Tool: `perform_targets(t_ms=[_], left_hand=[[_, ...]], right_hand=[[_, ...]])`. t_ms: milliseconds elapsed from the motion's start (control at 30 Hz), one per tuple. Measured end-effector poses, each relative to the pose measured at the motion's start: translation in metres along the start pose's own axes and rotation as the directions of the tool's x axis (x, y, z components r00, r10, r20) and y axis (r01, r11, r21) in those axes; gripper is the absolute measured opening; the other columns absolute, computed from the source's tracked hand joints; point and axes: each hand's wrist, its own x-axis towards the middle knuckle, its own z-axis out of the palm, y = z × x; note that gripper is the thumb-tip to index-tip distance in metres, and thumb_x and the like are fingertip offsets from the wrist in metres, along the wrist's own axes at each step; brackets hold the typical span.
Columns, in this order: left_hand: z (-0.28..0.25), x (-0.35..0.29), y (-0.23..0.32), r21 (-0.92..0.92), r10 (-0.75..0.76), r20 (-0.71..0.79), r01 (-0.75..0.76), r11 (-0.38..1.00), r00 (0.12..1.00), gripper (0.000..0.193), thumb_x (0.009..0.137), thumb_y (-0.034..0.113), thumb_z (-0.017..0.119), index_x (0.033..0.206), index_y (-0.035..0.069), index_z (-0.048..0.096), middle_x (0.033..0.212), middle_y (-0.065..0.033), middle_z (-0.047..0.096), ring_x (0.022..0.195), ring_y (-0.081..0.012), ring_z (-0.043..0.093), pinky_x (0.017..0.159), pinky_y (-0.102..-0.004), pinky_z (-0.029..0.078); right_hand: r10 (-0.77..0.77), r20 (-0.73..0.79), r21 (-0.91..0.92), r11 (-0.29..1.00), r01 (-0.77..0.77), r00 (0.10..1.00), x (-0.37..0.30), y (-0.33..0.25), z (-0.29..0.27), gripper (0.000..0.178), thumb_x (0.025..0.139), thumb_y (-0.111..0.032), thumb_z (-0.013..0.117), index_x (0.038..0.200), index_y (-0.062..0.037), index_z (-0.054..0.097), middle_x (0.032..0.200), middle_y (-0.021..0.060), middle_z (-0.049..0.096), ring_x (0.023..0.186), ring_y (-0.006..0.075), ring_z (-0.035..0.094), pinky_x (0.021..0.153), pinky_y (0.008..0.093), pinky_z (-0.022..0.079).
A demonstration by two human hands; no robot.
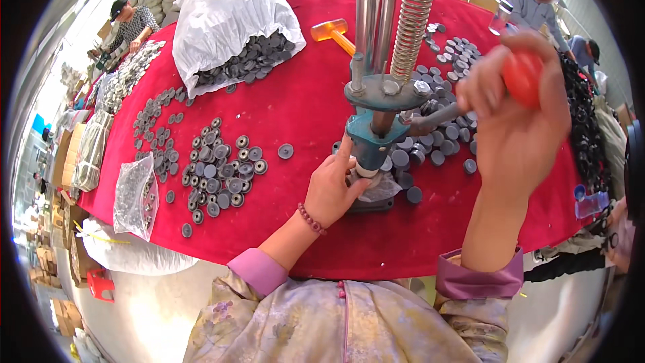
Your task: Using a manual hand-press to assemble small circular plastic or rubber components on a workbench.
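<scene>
A hand press with a teal head (381, 136) stands on the table in front of me, its metal column and coil spring (413, 23) rising above. My left hand (330, 188) is at the press's lower end, index finger stretched up against the teal part and thumb below the white tip (366, 173). What lies between its fingers is hidden. My right hand (514, 124), somewhat blurred, is closed around the red knob (523, 79) of the press's lever (433, 119). Grey round caps (400, 158) lie loose to the right of the press.
Grey ring-like discs (218, 175) are heaped at left. Behind them a white sack (232, 10) spills more discs. A clear bag (136, 198) of small parts lies at the left edge. An orange mallet (334, 33) rests behind the press on the red cloth (289, 242). Other people work farther back.
</scene>
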Motion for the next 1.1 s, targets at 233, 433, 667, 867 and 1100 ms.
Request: perform_targets(t_ms=[233,433,667,867,1100], left_hand=[[-0.002,-0.007,-0.010,-0.088,0.070,-0.082,-0.078,0.993,0.994,0.104,0.070,0.015,0.087,0.154,0.004,0.026,0.111,-0.0130,0.068,0.084,-0.0229,0.061,0.078,-0.0348,0.052],[-0.070,-0.013,-0.027,0.667,0.023,-0.165,0.094,0.739,0.986,0.032,0.078,0.028,0.076,0.103,0.009,0.068,0.094,-0.0070,0.068,0.090,-0.0252,0.060,0.080,-0.0416,0.044],[-0.092,-0.041,-0.069,0.837,-0.043,-0.164,0.162,0.523,0.986,0.018,0.079,0.022,0.074,0.091,0.009,0.071,0.089,-0.0068,0.068,0.096,-0.0255,0.058,0.091,-0.0410,0.040],[-0.067,-0.044,-0.065,0.387,-0.075,-0.129,0.120,0.914,0.989,0.017,0.081,0.012,0.072,0.097,0.008,0.071,0.089,-0.0100,0.066,0.090,-0.0302,0.061,0.081,-0.0419,0.046],[-0.079,0.001,-0.093,0.615,-0.127,-0.197,0.224,0.756,0.972,0.018,0.082,0.014,0.070,0.098,0.006,0.070,0.090,-0.0135,0.061,0.089,-0.0312,0.061,0.078,-0.0410,0.050]], right_hand=[[-0.261,0.060,-0.091,0.960,0.266,0.963,-0.095,0.002,0.007,0.032,0.098,-0.044,0.046,0.099,-0.0121,0.051,0.069,0.0016,0.037,0.067,0.0188,0.037,0.075,0.0446,0.032],[-0.327,0.050,-0.251,0.910,0.329,0.944,-0.151,0.022,-0.003,0.032,0.099,-0.051,0.046,0.098,-0.0199,0.051,0.072,-0.0007,0.040,0.070,0.0180,0.040,0.086,0.0501,0.034],[-0.312,0.042,-0.222,0.923,0.313,0.949,-0.151,0.023,-0.002,0.030,0.099,-0.050,0.047,0.098,-0.0202,0.051,0.073,-0.0008,0.040,0.071,0.0178,0.040,0.088,0.0499,0.033],[-0.306,0.035,-0.238,0.922,0.305,0.951,-0.152,0.020,-0.003,0.030,0.099,-0.050,0.047,0.098,-0.0202,0.051,0.074,-0.0007,0.040,0.071,0.0178,0.040,0.089,0.0499,0.033],[-0.295,0.046,-0.228,0.927,0.298,0.954,-0.153,0.020,-0.002,0.028,0.098,-0.048,0.049,0.098,-0.0202,0.051,0.076,0.0003,0.042,0.072,0.0193,0.042,0.090,0.0510,0.033]])
